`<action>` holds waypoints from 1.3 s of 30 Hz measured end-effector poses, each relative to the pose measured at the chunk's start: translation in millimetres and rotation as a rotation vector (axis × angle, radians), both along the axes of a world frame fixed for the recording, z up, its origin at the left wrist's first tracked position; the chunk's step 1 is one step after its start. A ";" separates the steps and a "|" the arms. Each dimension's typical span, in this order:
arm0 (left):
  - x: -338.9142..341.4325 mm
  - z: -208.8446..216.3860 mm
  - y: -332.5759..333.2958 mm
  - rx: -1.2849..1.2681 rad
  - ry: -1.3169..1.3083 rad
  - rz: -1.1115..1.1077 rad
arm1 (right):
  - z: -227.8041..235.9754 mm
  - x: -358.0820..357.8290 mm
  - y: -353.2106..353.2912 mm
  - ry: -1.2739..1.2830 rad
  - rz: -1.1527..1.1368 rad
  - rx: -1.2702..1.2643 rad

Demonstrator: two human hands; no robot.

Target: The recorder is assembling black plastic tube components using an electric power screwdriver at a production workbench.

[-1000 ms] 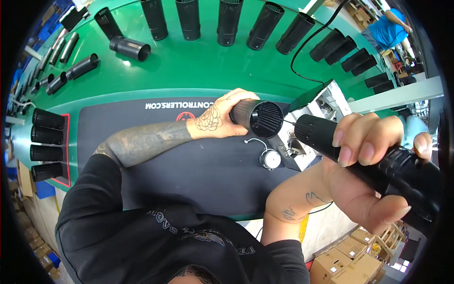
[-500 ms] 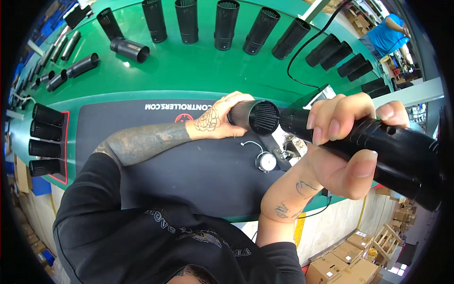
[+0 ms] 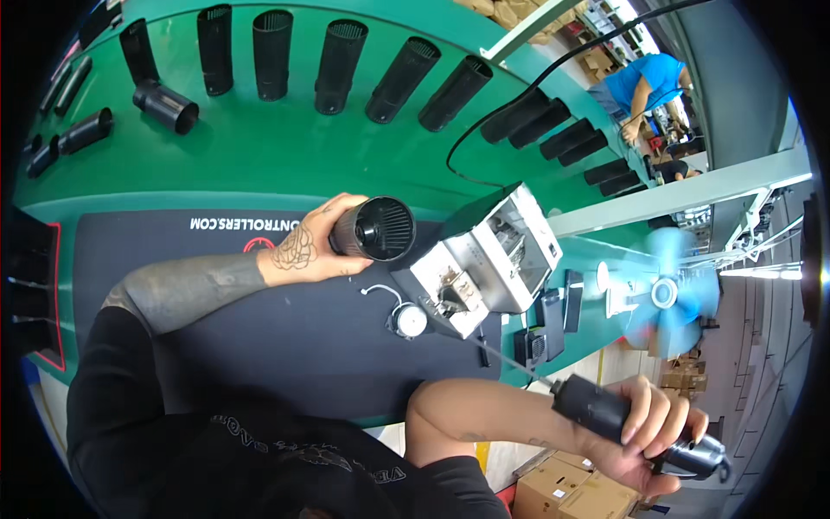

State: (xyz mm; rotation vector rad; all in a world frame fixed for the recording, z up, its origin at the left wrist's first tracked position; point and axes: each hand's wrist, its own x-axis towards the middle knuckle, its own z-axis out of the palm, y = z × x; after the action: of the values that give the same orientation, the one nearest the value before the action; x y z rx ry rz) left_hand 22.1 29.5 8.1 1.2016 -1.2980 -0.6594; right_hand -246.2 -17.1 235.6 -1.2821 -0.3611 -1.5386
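My left hand (image 3: 316, 242) is wrapped round a black perforated tube (image 3: 373, 232), whose open end is turned toward me above the dark work mat (image 3: 285, 320). A dark part sits down inside the tube, too shadowed to name. At the lower right, past the bench edge, my right hand (image 3: 648, 432) grips a black electric screwdriver (image 3: 596, 410). Its long thin bit points up and left toward the silver metal box (image 3: 471, 272), which holds small mechanical parts and looks like a screw feeder. A small round white-faced part with a white cable (image 3: 410, 321) lies between the tube and my right forearm.
Several similar black tubes (image 3: 340, 65) stand along the green bench's (image 3: 259, 164) far side; one tube (image 3: 166, 107) lies tipped over. A black cable (image 3: 484, 121) arcs down to the bench. A blue fan (image 3: 664, 292) spins at right. Beyond, a person in blue (image 3: 648, 82) bends forward.
My right hand has drawn the screwdriver away from the tube's mouth, down and to the right. My left hand still holds the tube. The view has shifted rightward.
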 end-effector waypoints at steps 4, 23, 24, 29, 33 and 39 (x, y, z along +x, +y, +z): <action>0.7 0.6 1.8 -0.036 -0.123 -0.052 | -6.1 6.8 -11.3 0.313 -0.018 -0.106; -3.6 -13.9 -8.6 -0.176 -0.147 -0.053 | -19.4 42.5 -25.7 0.436 0.181 0.094; -3.2 -12.0 -7.6 -0.170 -0.149 -0.043 | -18.4 39.9 -27.8 0.403 0.230 0.100; -2.5 -14.4 -4.8 -0.208 -0.104 0.042 | -1.0 14.9 -13.3 0.115 0.516 0.170; -4.6 -6.4 -3.3 -0.167 -0.275 0.106 | -5.3 37.1 6.6 -0.017 0.180 0.032; -3.7 -14.1 -2.4 -0.162 -0.188 0.099 | -38.1 60.7 -16.6 0.069 0.122 -0.191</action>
State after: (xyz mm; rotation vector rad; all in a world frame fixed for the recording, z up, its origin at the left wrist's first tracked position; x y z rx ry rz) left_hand 18.4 27.1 -6.0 1.2071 -1.4100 -0.3684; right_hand -185.5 -33.7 197.5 -1.4305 -0.5428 -1.3789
